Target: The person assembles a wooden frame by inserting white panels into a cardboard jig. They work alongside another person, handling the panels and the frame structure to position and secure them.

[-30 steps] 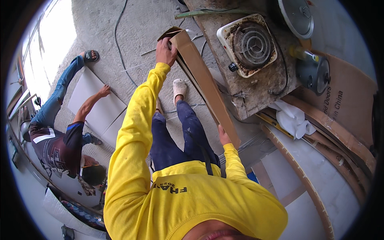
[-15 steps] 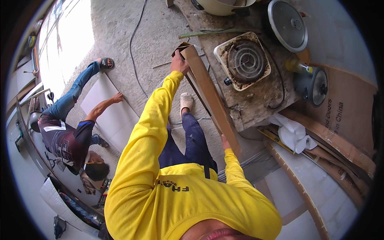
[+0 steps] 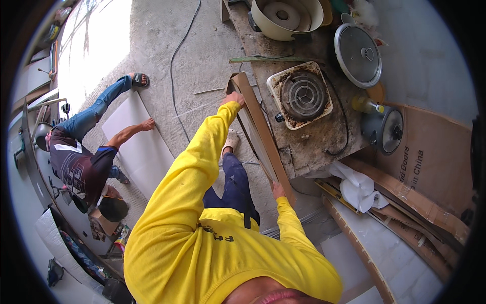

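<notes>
A long, narrow cardboard box (image 3: pixel 264 137) is held slantwise across my front, beside the worn wooden table. My left hand (image 3: pixel 233 99) grips its far end, fingers closed over the edge near the opening there. Lower down, my right hand (image 3: pixel 278 190) is closed on the near end, with part of the fingers hidden behind the cardboard. A pale strip shows along the box's left side; I cannot tell whether it is a panel inside.
On the wooden table (image 3: pixel 314 147) stand a stained electric hot plate (image 3: pixel 304 96), a cream pot (image 3: pixel 287 17) and a glass lid (image 3: pixel 358 54). At left, a co-worker (image 3: pixel 83 159) crouches with one hand on a white sheet (image 3: pixel 136 147). Flattened cardboard (image 3: pixel 430 157) leans at right. A cable (image 3: pixel 173 71) crosses the floor.
The view has shifted, showing more of the cream pot. The box has tilted slightly, so more of its pale left side shows. Both hands keep hold of it.
</notes>
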`<action>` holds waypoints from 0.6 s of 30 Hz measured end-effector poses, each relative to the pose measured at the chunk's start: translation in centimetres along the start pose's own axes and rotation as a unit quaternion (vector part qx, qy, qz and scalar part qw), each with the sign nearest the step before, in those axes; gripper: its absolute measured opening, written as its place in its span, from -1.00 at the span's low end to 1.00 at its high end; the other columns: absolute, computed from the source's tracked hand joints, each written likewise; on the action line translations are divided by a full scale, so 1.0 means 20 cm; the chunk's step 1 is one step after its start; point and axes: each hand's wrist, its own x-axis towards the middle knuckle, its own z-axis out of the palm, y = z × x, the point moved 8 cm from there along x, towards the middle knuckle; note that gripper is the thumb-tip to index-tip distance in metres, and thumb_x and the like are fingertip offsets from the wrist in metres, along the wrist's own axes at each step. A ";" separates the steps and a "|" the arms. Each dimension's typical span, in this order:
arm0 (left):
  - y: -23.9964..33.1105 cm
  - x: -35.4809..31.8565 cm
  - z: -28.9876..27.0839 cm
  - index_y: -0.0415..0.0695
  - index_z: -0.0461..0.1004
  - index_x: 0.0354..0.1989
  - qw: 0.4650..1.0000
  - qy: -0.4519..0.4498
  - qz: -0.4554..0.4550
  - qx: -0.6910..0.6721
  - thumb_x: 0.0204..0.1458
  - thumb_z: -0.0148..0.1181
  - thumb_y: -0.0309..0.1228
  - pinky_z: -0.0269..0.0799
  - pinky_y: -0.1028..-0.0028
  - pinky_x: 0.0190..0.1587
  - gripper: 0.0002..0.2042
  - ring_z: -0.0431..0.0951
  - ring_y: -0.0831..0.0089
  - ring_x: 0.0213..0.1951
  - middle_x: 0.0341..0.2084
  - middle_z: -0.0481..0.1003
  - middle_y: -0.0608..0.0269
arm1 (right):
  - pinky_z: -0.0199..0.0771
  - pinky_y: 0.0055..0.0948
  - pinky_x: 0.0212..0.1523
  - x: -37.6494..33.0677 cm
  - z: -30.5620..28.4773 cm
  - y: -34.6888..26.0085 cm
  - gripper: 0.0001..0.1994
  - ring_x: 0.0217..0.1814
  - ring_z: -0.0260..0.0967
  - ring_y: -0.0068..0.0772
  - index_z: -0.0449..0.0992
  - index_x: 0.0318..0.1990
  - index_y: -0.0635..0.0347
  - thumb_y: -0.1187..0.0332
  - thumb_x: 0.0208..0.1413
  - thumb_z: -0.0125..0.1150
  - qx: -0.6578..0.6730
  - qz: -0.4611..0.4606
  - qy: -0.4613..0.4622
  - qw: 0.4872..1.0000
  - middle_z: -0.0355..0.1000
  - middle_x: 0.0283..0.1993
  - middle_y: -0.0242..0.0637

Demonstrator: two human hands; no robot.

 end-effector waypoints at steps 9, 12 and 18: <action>0.07 -0.20 -0.17 -0.28 0.46 -0.24 0.989 0.094 -0.017 -0.114 -0.02 -0.14 -0.10 0.33 0.11 -0.09 -0.54 0.42 -0.13 -0.12 -0.24 0.42 -0.27 | 0.27 -0.14 -0.04 0.03 0.01 0.13 -0.52 -0.04 0.25 0.24 0.31 -0.06 0.44 0.10 0.12 -0.08 -0.034 -0.135 0.068 0.988 0.31 -0.13 0.29; 0.18 -0.46 -0.36 -0.33 0.45 -0.27 0.978 0.095 -0.063 -0.172 -0.02 -0.17 -0.09 0.32 0.12 -0.09 -0.51 0.42 -0.15 -0.14 -0.25 0.41 -0.30 | 0.33 -0.09 -0.15 -0.08 -0.11 -0.02 -0.59 -0.16 0.31 0.24 0.37 -0.08 0.34 0.14 0.08 -0.02 -0.105 -0.066 0.009 0.992 0.36 -0.24 0.26; 0.22 -0.71 -0.54 -0.37 0.46 -0.34 0.977 0.101 -0.035 -0.185 -0.02 -0.19 -0.09 0.32 0.13 -0.09 -0.50 0.44 -0.13 -0.18 -0.30 0.43 -0.30 | 0.36 -0.06 -0.32 -0.36 -0.35 -0.23 -0.71 -0.37 0.35 0.21 0.48 -0.28 0.28 0.20 0.03 0.05 -0.167 -0.163 0.049 0.971 0.38 -0.49 0.14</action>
